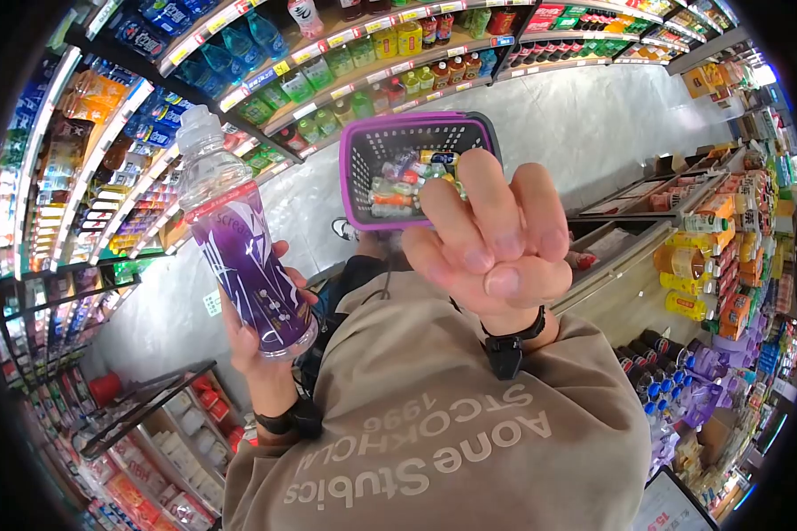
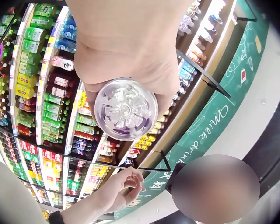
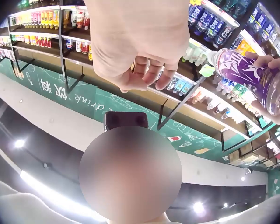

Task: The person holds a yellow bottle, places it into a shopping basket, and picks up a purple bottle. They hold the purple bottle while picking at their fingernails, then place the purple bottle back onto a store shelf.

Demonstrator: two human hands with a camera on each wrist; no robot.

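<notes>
In the head view my left hand (image 1: pixel 246 343) grips a clear drink bottle (image 1: pixel 255 265) with a purple wrapper by its lower part. The bottle is tilted, its clear cap (image 1: pixel 199 124) pointing up and left. From the left wrist the bottle's round clear base (image 2: pixel 126 109) faces the camera, beyond the left palm (image 2: pixel 128 42). My right hand (image 1: pixel 496 239) is raised close to the head camera, fingers loosely bent and holding nothing. In the right wrist view the bent fingers (image 3: pixel 151 72) of that hand stand apart from the purple bottle (image 3: pixel 247 74).
A dark shopping basket with a purple rim (image 1: pixel 350 177) holds several bottles and cans, ahead of my body. Shelves of drinks (image 1: pixel 345 62) curve along the left and far side. A low display counter (image 1: pixel 611 257) and stacked bottles (image 1: pixel 682 265) stand on the right. Grey floor (image 1: pixel 584 111) lies between.
</notes>
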